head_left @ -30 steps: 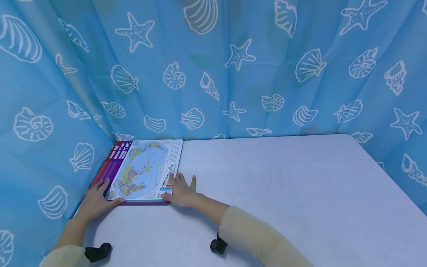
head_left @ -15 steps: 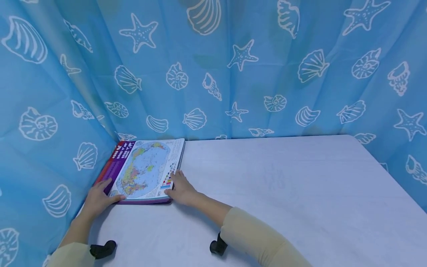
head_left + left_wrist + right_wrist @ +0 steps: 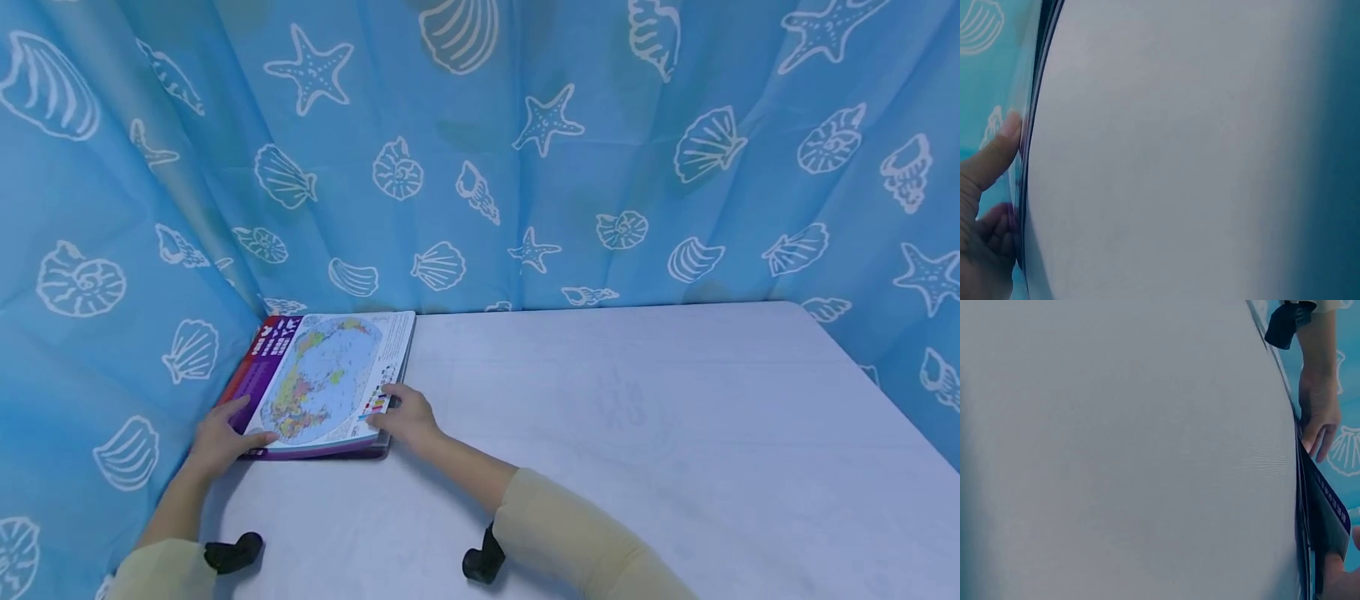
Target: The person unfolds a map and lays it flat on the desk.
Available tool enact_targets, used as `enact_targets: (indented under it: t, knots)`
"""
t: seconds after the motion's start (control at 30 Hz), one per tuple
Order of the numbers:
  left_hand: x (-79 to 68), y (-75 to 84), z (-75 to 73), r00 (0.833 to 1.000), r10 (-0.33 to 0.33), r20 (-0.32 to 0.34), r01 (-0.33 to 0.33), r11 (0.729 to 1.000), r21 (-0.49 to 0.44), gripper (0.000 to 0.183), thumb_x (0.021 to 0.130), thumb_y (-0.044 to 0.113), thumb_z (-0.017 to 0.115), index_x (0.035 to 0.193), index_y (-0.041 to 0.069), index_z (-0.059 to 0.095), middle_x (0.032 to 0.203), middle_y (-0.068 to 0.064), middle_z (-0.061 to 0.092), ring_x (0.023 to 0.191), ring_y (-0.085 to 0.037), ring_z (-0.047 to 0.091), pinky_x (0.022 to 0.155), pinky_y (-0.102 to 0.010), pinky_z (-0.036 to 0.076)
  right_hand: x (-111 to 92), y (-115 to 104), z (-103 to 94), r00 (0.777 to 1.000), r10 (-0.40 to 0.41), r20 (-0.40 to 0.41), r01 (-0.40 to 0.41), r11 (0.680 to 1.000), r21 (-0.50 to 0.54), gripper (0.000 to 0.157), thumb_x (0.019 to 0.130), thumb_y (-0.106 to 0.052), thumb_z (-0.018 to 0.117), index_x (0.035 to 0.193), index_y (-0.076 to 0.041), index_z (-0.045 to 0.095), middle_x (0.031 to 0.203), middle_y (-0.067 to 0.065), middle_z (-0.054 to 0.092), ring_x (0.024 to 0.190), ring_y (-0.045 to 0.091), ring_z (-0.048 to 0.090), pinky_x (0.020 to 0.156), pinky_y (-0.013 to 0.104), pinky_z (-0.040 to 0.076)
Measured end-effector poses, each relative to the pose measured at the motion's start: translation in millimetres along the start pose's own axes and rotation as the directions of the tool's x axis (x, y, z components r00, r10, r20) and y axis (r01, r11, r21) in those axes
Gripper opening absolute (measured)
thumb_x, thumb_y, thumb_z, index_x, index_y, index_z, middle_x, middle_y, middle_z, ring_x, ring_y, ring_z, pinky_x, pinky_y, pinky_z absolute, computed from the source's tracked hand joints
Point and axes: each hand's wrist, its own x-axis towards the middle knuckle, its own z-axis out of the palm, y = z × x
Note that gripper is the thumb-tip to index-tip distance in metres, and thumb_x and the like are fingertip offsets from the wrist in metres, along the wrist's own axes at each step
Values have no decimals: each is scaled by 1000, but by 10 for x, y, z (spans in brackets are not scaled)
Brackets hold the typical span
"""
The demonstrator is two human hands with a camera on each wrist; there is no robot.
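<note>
A flat world map [image 3: 322, 379] with a purple and red strip along its left side lies at the table's far left, on top of a thin dark layer. My left hand [image 3: 219, 442] rests on its near left corner, thumb and fingers spread over the edge. At the near right corner, my right hand [image 3: 408, 419] pinches the map's edge, thumb on top. The right wrist view shows a raised sheet [image 3: 1329, 500] there, with a gap beneath it. In the left wrist view, my left thumb [image 3: 1002, 147] touches the stacked edge.
A white-covered table [image 3: 637, 433] stretches to the right. Blue curtains [image 3: 570, 183] printed with shells and starfish hang behind and at both sides. Black wrist mounts [image 3: 234, 553] sit by the sleeves.
My right hand's fingers have drawn in from spread to a pinch on the map's right edge. The map's near right corner has risen slightly from the layer beneath. My left hand stays at its corner.
</note>
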Motion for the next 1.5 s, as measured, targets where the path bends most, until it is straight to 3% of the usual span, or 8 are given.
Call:
enact_targets:
  t: [0.33, 0.67, 0.8, 1.0, 1.1, 1.23, 1.4, 1.5]
  knots:
    - [-19, -73, -2, 1000, -20, 6, 21, 980, -196, 76, 90, 24, 66, 146, -5, 24, 142, -38, 22, 121, -51, 30, 101, -61, 36, 109, 193, -70, 988, 94, 122, -108, 988, 110, 54, 76, 0, 75, 126, -6, 58, 117, 9, 62, 102, 17, 60, 89, 26, 50]
    - [-51, -64, -116, 1000, -8, 30, 17, 952, -305, 62, 93, 21, 60, 143, -3, 32, 149, -34, 15, 132, -48, 18, 106, -61, 27, 139, 200, -99, 985, 128, 117, -147, 975, 164, 52, 76, 2, 74, 125, -8, 60, 119, 8, 62, 101, 16, 61, 90, 26, 50]
    - [-81, -28, -161, 998, 7, 59, 15, 926, -376, 65, 95, 25, 57, 149, 7, 25, 154, -29, 3, 138, -47, 8, 110, -58, 24, 132, 201, -79, 986, 150, 67, -159, 973, 168, 51, 75, 3, 75, 122, -10, 62, 125, 10, 59, 108, 21, 59, 96, 29, 47]
    - [-149, 52, -166, 982, 25, 186, 61, 897, -438, 71, 96, 33, 55, 152, 23, 13, 150, -31, 7, 113, -32, 47, 83, -26, 52, 126, 228, -76, 985, 171, 18, -170, 957, 233, 50, 72, 3, 76, 119, -7, 64, 121, 10, 58, 103, 22, 59, 90, 29, 49]
    - [-162, 89, -124, 969, 63, 240, 68, 863, -500, 70, 97, 30, 53, 152, 23, 10, 146, -30, 13, 98, -19, 57, 82, -30, 56, 120, 245, -106, 981, 186, 58, -195, 933, 301, 53, 73, 3, 75, 123, -8, 62, 115, 8, 60, 90, 19, 63, 76, 25, 52]
    - [-153, 123, -73, 962, 120, 245, 36, 834, -551, 67, 98, 26, 51, 152, 22, 10, 145, -30, 16, 95, -15, 58, 83, -37, 56, 101, 262, -142, 982, 183, 51, -190, 926, 328, 59, 72, 6, 75, 128, -8, 58, 114, 10, 59, 93, 17, 59, 84, 27, 49]
    - [-139, 179, -51, 958, 146, 247, 12, 840, -542, 65, 100, 25, 49, 152, 21, 11, 143, -30, 19, 96, -16, 58, 83, -37, 56, 48, 248, -179, 985, 172, -22, -155, 932, 328, 66, 70, 11, 73, 131, -5, 53, 121, 15, 55, 108, 25, 52, 103, 37, 40]
    - [-146, 238, -20, 959, 130, 252, 19, 857, -515, 66, 99, 25, 49, 152, 21, 10, 144, -30, 18, 97, -18, 58, 84, -35, 56, 23, 249, -219, 977, 209, -44, -181, 918, 353, 65, 70, 11, 73, 130, -6, 55, 125, 17, 52, 111, 28, 51, 102, 39, 41]
